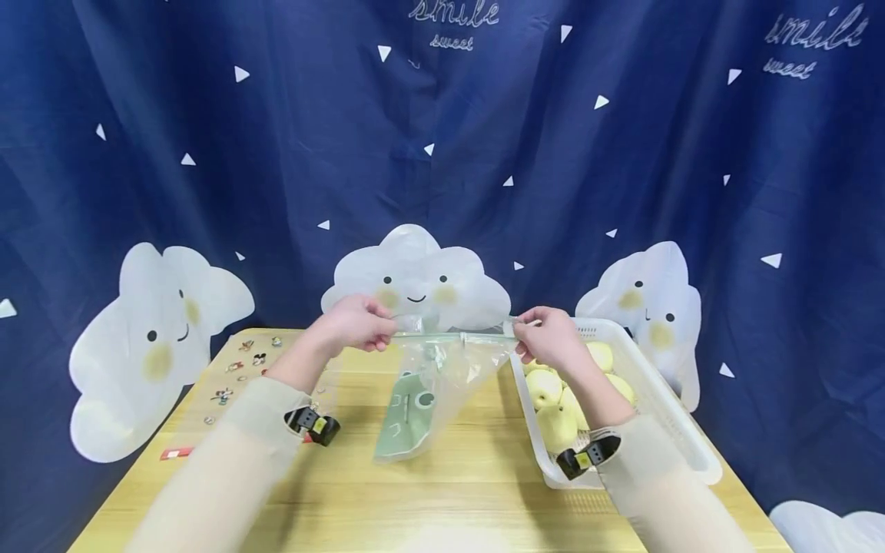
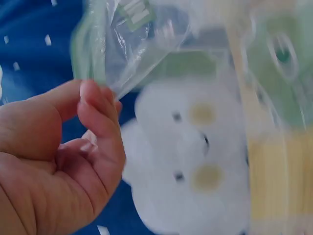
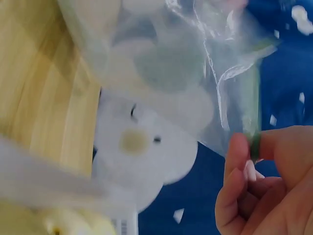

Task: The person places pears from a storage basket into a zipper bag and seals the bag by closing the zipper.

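Note:
A clear zip bag point(image 1: 456, 369) with a green printed panel hangs above the table, stretched between both hands by its green-edged top strip. My left hand point(image 1: 361, 322) pinches the strip's left end between thumb and fingers; the left wrist view shows this hand point(image 2: 73, 147) at the bag's corner. At the opposite end, my right hand point(image 1: 549, 338) pinches the strip, and the right wrist view has its thumb and forefinger point(image 3: 237, 152) on the bag's edge. The bag's lower part slants toward the left. Whether its mouth is sealed, I cannot tell.
A white plastic basket point(image 1: 674, 407) of yellow-green pears point(image 1: 556, 426) stands at right, under my right forearm. On the left lies a clear sheet or bag point(image 1: 231, 361) with small cartoon figures and a red strip point(image 1: 177, 453). A dark blue curtain point(image 1: 429, 192) hangs behind the wooden table point(image 1: 387, 507).

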Demonstrator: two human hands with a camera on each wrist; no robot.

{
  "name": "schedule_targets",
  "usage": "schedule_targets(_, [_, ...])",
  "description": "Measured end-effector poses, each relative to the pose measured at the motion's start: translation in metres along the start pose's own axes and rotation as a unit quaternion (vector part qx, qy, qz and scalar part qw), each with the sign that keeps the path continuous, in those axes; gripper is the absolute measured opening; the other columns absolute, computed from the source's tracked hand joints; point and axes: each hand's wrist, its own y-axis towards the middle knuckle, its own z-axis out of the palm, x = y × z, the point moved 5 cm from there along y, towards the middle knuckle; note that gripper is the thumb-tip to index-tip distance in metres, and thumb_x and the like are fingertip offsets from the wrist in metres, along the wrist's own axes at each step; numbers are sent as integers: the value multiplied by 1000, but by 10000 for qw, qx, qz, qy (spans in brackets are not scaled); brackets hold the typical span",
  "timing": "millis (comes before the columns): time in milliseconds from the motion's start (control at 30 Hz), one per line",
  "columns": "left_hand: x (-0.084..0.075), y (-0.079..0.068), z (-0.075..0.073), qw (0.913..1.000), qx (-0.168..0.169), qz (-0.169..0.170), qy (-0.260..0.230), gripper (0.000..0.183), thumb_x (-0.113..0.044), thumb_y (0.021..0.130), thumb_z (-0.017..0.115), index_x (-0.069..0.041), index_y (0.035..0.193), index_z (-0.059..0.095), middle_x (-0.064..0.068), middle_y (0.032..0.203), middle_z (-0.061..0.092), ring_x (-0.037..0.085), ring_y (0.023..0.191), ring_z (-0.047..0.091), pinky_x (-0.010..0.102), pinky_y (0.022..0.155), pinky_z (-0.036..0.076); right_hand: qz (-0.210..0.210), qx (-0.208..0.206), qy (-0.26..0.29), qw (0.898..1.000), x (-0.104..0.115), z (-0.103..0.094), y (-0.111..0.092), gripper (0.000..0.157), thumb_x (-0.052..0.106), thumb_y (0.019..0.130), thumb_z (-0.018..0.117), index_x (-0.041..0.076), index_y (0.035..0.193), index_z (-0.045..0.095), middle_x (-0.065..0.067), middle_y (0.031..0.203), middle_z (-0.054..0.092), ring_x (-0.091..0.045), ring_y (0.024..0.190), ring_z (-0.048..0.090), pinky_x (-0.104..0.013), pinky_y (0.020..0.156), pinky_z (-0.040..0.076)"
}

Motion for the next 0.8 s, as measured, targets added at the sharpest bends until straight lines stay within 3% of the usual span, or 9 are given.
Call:
schedule_targets(100, [16, 2, -9, 9994, 179, -130, -266, 22, -6, 100, 66, 3, 120, 62, 8, 79, 77, 11, 67, 74, 26, 68, 66, 75, 188, -80, 9998, -11, -3, 3, 20, 14, 100, 59, 1, 110, 71, -1, 65, 70, -12, 56, 68, -25, 54, 49])
schedule_targets(233, [21, 2, -9, 9972, 134, 281, -674, 35, -8, 103, 69, 10, 133, 63, 18, 90, 83, 17, 74, 82, 34, 74, 70, 63, 467, -20, 9989, -17, 3, 5, 21, 19, 103, 63, 0, 108, 71, -1, 68, 71, -12, 58, 69, -26, 55, 50])
schedule_targets(400, [16, 0, -1, 9921, 60, 645, -1070, 39, -13, 108, 68, 14, 136, 66, 17, 97, 84, 15, 80, 82, 31, 78, 69, -42, 389, 75, 9992, -18, 4, 5, 27, 24, 107, 66, -2, 110, 73, -3, 71, 73, -12, 59, 68, -29, 59, 56])
schedule_targets(533, [13, -2, 8, 9880, 74, 594, -1423, 39, -12, 109, 66, 14, 138, 66, 13, 97, 84, 13, 81, 82, 30, 81, 69, -139, 392, 193, 9989, -14, 6, 4, 28, 27, 107, 67, 0, 111, 75, -7, 75, 76, -12, 60, 69, -32, 61, 59])
schedule_targets(667, [12, -5, 13, 9827, 24, 526, -1776, 39, -12, 110, 66, 15, 138, 65, 11, 95, 84, 12, 82, 81, 27, 82, 68, -223, 435, 308, 9983, -11, 8, 3, 30, 28, 108, 67, 0, 115, 75, -4, 73, 75, -14, 61, 69, -31, 59, 58])
schedule_targets(800, [13, -8, 16, 9805, -83, 501, -1899, 40, -13, 110, 66, 14, 138, 65, 19, 104, 83, 12, 84, 82, 25, 82, 68, -377, 431, 291, 9979, -10, 8, -1, 36, 32, 109, 67, -1, 122, 74, -1, 73, 75, -22, 64, 73, -32, 59, 58])
